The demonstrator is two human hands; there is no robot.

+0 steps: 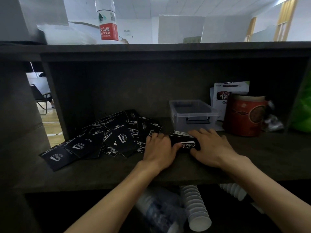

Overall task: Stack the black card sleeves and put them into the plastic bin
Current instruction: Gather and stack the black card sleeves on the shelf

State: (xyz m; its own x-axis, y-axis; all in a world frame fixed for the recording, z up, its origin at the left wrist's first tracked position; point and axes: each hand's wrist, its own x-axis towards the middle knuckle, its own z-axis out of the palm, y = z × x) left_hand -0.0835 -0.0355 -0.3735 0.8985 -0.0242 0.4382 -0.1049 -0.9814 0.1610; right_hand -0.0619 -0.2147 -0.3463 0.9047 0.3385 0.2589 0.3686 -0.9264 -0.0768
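Several black card sleeves [94, 140] with white print lie scattered in a loose pile on the dark shelf, left of centre. A small stack of black sleeves [184, 142] sits between my hands, just in front of the clear plastic bin [193, 115]. My left hand [159, 148] grips the stack's left end, thumb on its front edge. My right hand [208, 145] holds the right end, fingers curled over the top. The bin stands open and looks empty.
A red round tin [244, 115] and a white packet [223, 96] stand right of the bin. A water bottle [107, 21] stands on the shelf top. Below the shelf lie a stack of paper cups [195, 207] and a plastic bottle [158, 211].
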